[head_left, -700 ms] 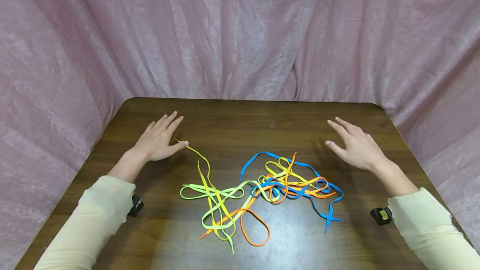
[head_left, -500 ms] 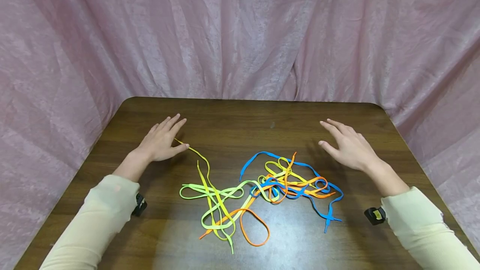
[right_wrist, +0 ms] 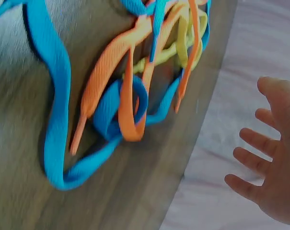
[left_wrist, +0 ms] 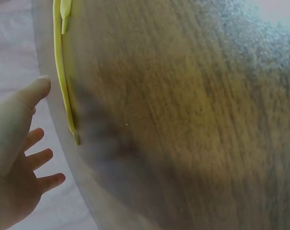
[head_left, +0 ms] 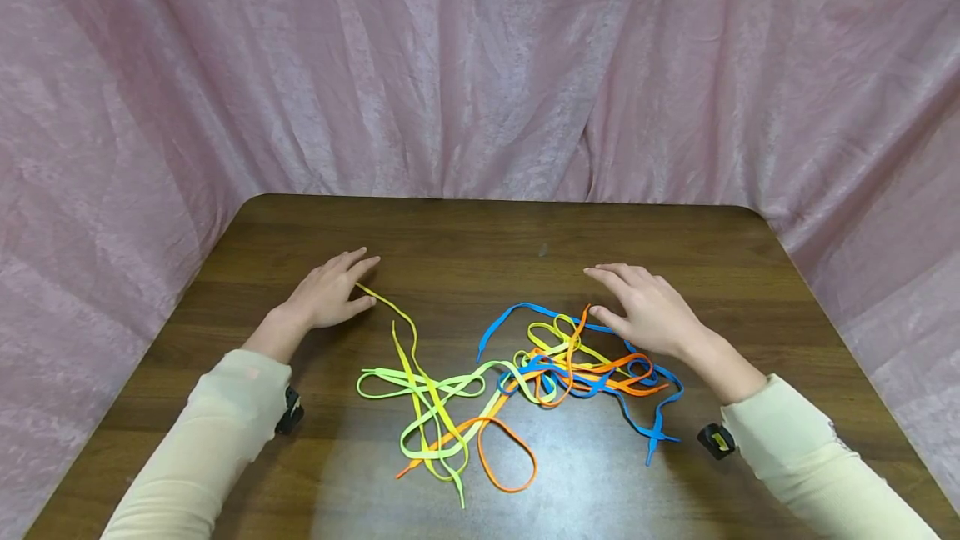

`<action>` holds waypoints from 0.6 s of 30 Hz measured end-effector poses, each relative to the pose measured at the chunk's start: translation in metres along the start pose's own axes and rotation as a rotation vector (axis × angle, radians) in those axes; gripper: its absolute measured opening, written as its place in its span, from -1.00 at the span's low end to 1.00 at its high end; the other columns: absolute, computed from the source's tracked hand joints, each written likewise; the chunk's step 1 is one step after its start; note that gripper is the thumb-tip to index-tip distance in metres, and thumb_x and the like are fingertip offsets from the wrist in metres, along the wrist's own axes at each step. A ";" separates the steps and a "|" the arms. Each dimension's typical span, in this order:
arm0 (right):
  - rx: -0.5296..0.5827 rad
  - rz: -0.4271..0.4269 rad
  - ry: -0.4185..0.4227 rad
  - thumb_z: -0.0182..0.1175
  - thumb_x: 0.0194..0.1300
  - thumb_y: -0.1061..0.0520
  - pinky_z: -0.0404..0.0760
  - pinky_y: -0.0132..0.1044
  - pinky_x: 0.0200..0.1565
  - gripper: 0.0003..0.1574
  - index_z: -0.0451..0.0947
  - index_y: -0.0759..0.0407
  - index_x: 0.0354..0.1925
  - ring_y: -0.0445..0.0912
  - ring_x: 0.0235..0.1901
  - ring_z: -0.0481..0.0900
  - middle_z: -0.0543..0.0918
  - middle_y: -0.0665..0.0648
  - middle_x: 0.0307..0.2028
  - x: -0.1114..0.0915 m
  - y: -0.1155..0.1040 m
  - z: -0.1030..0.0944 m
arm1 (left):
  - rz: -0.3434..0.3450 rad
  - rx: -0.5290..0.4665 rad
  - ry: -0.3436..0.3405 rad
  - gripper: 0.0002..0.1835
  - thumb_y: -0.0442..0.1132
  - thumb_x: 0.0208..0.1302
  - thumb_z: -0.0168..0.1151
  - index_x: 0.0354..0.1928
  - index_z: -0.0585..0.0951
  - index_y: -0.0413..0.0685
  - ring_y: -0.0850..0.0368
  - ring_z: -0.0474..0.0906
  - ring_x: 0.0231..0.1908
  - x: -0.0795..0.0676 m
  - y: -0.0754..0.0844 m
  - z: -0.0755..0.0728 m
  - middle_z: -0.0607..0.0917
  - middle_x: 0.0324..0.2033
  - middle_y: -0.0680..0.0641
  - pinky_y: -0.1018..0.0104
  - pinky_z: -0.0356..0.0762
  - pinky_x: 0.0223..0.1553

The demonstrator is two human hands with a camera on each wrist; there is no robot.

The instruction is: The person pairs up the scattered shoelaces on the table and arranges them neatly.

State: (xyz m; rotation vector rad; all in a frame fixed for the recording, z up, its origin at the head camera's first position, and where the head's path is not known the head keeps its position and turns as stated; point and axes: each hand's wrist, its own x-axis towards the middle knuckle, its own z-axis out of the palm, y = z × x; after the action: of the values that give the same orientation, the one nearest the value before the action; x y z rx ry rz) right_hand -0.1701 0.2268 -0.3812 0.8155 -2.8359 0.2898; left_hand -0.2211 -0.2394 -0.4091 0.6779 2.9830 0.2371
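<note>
Yellow, green, orange and blue laces (head_left: 521, 375) lie tangled short of the far edge of the table (head_left: 480, 252), the left hand (head_left: 322, 294), fingers spread, near a yellow tip (left_wrist: 75, 137), the right hand (head_left: 645, 308), fingers apart, above them.

A brown table (head_left: 465, 240) has round corners at its far end and dark wood stripes. A little pale mark (head_left: 543, 250) is near the far edge. Light makes a shiny patch (head_left: 585, 452) on the near part. A shiny pink curtain (head_left: 450, 65) hangs in wavy folds behind the table and along both sides.
</note>
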 end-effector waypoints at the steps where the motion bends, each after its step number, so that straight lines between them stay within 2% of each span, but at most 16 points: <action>1: 0.003 -0.013 0.004 0.18 0.19 -0.13 0.40 0.15 -0.06 -0.30 0.32 0.04 0.25 0.15 0.10 0.41 0.44 0.14 0.15 0.001 -0.004 0.002 | 0.001 0.001 -0.005 -0.29 -0.04 0.21 0.18 0.36 0.19 -0.07 -0.34 0.08 0.28 0.000 0.000 0.001 0.13 0.34 -0.29 -0.33 0.17 0.09; 12: 0.032 -0.157 0.034 0.19 0.17 -0.08 0.49 -0.05 -0.15 -0.44 0.45 0.03 0.12 0.03 -0.05 0.51 0.56 0.03 -0.04 0.011 -0.041 0.016 | -0.044 0.017 -0.053 -0.50 -0.12 0.24 0.17 0.21 0.42 -0.07 -0.27 0.29 0.16 0.000 0.002 0.007 0.33 0.22 -0.26 -0.22 0.30 0.03; 18: 0.042 -0.204 0.038 0.23 0.15 -0.05 0.51 -0.11 -0.19 -0.53 0.52 0.03 0.03 -0.03 -0.12 0.53 0.58 0.01 -0.12 0.016 -0.057 0.023 | -0.061 0.016 -0.037 -0.59 -0.19 0.21 0.20 0.11 0.50 -0.08 -0.23 0.37 0.07 0.001 0.000 0.008 0.43 0.07 -0.23 -0.17 0.37 -0.05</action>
State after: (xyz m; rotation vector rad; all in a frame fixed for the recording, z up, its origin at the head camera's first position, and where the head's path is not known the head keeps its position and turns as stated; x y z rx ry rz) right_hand -0.1551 0.1659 -0.3916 1.0860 -2.6914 0.3322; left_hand -0.2210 -0.2379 -0.4168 0.5844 2.9682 0.1955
